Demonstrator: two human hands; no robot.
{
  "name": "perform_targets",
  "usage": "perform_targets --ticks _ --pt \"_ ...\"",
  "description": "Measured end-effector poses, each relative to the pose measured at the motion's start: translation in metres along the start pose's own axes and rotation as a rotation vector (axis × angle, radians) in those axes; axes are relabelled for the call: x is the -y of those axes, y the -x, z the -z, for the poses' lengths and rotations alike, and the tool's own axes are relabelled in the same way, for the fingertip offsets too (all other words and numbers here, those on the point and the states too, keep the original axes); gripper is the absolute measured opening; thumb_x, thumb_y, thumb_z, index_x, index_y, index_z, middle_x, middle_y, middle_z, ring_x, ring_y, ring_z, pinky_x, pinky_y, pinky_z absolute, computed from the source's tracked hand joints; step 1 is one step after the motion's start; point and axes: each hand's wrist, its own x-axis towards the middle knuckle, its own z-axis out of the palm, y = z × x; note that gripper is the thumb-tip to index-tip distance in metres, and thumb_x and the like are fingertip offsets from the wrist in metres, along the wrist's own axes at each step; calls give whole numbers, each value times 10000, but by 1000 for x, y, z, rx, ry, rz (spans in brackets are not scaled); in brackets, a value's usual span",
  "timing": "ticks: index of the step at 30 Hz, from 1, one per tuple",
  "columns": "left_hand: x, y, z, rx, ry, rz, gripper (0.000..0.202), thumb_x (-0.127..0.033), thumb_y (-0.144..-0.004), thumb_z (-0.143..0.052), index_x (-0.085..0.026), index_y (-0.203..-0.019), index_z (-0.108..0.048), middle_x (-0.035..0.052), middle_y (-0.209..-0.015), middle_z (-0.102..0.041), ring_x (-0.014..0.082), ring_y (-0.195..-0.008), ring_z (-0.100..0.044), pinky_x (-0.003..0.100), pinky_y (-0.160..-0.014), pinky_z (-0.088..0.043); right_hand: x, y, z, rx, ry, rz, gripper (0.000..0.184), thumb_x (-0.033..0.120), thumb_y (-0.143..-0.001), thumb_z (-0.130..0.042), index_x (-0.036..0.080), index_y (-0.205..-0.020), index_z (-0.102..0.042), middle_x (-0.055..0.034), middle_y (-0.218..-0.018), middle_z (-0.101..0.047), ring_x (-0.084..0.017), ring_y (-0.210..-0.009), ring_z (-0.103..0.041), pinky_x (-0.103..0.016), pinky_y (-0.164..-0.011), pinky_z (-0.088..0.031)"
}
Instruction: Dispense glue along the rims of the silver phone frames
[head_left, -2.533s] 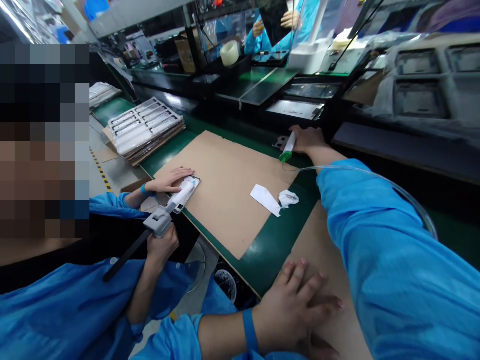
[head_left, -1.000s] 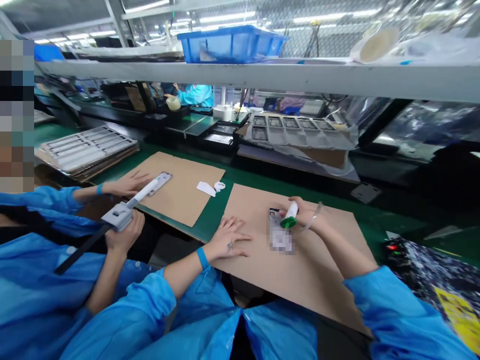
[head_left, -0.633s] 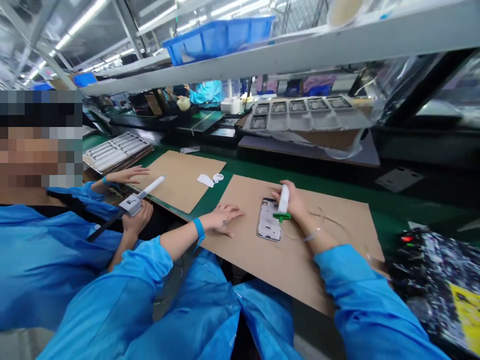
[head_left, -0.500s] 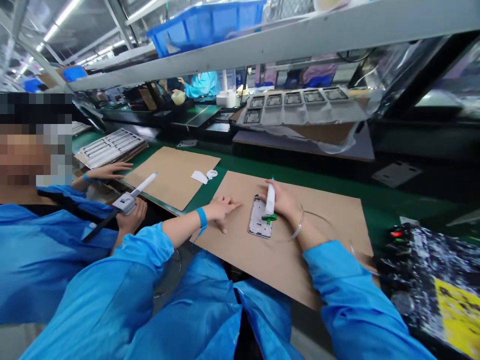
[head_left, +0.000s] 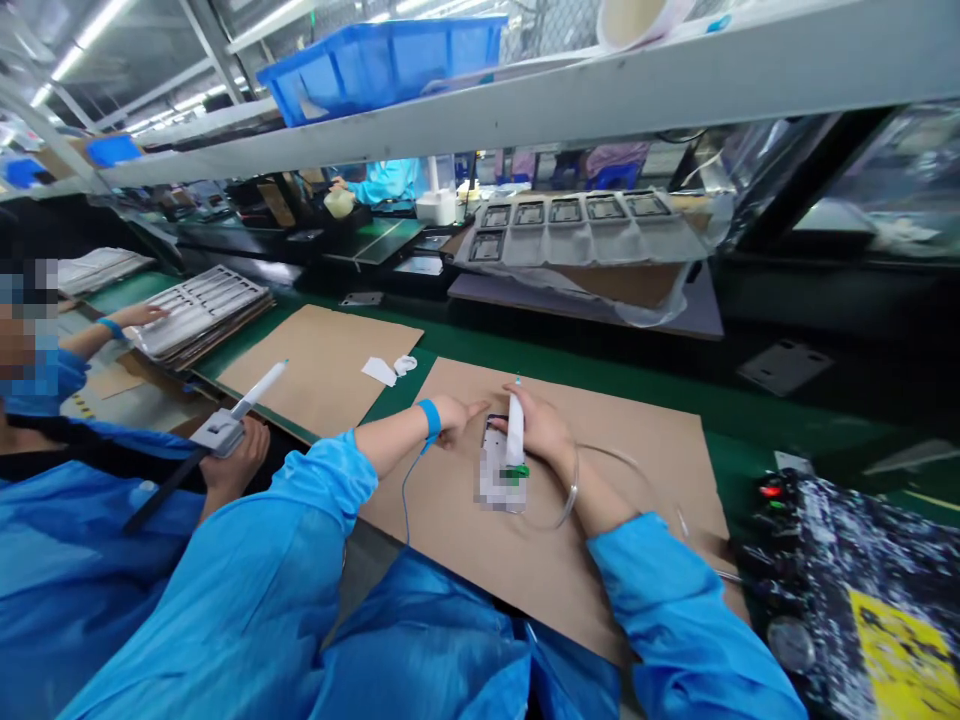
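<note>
A white syringe (head_left: 514,430) stands almost upright in the person's right hand (head_left: 544,430), its green tip (head_left: 516,470) low over a phone frame (head_left: 495,490). The frame lies flat near the middle of a cardboard sheet (head_left: 442,540), and part of it is blurred out, so the exact contact between tip and frame cannot be made out. The main risk seems to be a slip: nothing clearly pins the frame, so a firm press from the syringe could skid it across the cardboard or send the tip off its edge. A clear tube (head_left: 622,452) loops from the syringe past the right wrist and across the sheet, and a tug on it could jerk the hand.

The right arm reaches forward from the lower right of the sheet, elbow low, with the fingers closed around the syringe barrel. The left arm crosses in from the sheet's near edge, wearing a blue wristband (head_left: 429,418). The left hand (head_left: 456,412) is open, fingers extended and nearly flat, its fingertips just beside the frame; whether they touch it cannot be told.
</note>
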Motion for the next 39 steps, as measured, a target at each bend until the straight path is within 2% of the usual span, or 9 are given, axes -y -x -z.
perform_targets --ticks 7,14,16,19,23,26,30,36,39 --pt "-7 -10 -3 -193 54 -79 431 -445 -1116 -759 -189 -1457 -697 130 -1471 -712 280 -1265 -743 508 -1077 -676 -5 -9 -6 -65 -44 4 658 572 -962 -832 277 -1528 -671 -153 -1511 -789 -390 -1402 -771 -565 -1196 -627" --pt "10 -22 -14 -227 260 -295 391 -449 -1122 -752 -189 -1413 -719 119 -1431 -732 268 -1229 -754 495 -1064 -679 -18 -3 -13 -95 -132 -87 676 628 -1010 -717 305 -1585 -564 -116 -1294 -865 -356 -1192 -851 -550 -1067 -677" --pt "11 -23 -15 -255 318 -378 316 -307 -1131 -716 -183 -1422 -721 112 -1418 -748 253 -1247 -755 479 -1115 -658 -20 0 -15 -92 -146 -102 700 639 -996 -715 292 -1581 -550 -130 -1305 -855 -369 -1217 -841 -570 -1100 -659" --pt "10 -24 -17 -307 369 -490 527 -34 -1030 -599 -149 -1539 -675 126 -1527 -724 251 -1390 -709 405 -1241 -575 -22 5 -18 -104 -161 -145 747 698 -964 -732 281 -1556 -546 -158 -1303 -844 -404 -1251 -828 -615 -1147 -633" --pt "8 -23 -25 -292 346 -598 363 -275 -1029 -770 -148 -1369 -767 150 -1437 -779 330 -1408 -701 499 -1276 -528 -30 12 -23 -189 -300 -161 807 804 -899 -796 289 -1481 -578 -160 -1221 -862 -392 -1098 -865 -596 -1018 -695" --pt "7 -22 -31 -231 285 -679 465 -430 -899 -957 -156 -1240 -798 158 -1400 -789 375 -1394 -705 530 -1270 -512 -39 16 -25 -349 -478 -90 784 781 -864 -876 258 -1397 -640 -138 -1027 -878 -323 -813 -852 -478 -761 -714" --pt "7 -24 -34 -190 220 -732 649 -536 -808 -1023 -162 -1280 -783 171 -1438 -750 397 -1467 -650 528 -1307 -485 -44 16 -24 -443 -656 -47 695 825 -918 -799 273 -1321 -673 -113 -891 -862 -246 -549 -731 -360 -487 -585" --pt "13 -33 -33 -152 223 -842 681 -639 -762 -1018 -161 -1181 -777 246 -1432 -711 456 -1423 -643 613 -1268 -514 -35 18 -14 -572 -740 -171 778 996 -885 -630 314 -1255 -687 -19 -767 -752 -226 -471 -656 -338 -388 -501" --pt "21 -42 -33 -175 334 -918 709 -725 -798 -949 -170 -1188 -741 271 -1501 -668 488 -1510 -574 669 -1297 -470 -34 19 -10 -685 -632 -226 606 796 -932 -783 315 -1288 -687 30 -777 -690 -176 -505 -627 -299 -429 -507"
